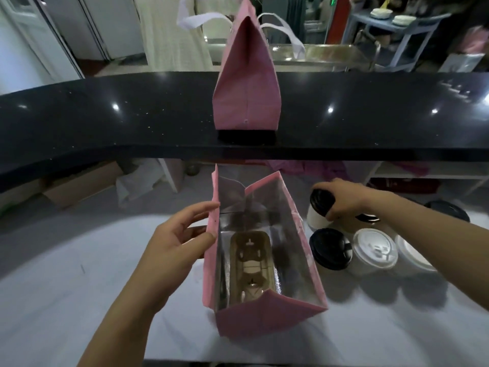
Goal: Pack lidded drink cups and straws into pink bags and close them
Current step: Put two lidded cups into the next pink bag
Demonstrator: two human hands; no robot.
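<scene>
Left hand (176,239) reaches forward with fingers (201,207) spread; right hand (344,198) is curled in a grip.

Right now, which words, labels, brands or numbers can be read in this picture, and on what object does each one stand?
No text can be read.
White lid: raised marks, too blurred to read.
Open pink bag: no print shows.
Closed pink bag on the black counter: no print shows.
Green glow at the top: perhaps a sign, too small to read.
</scene>
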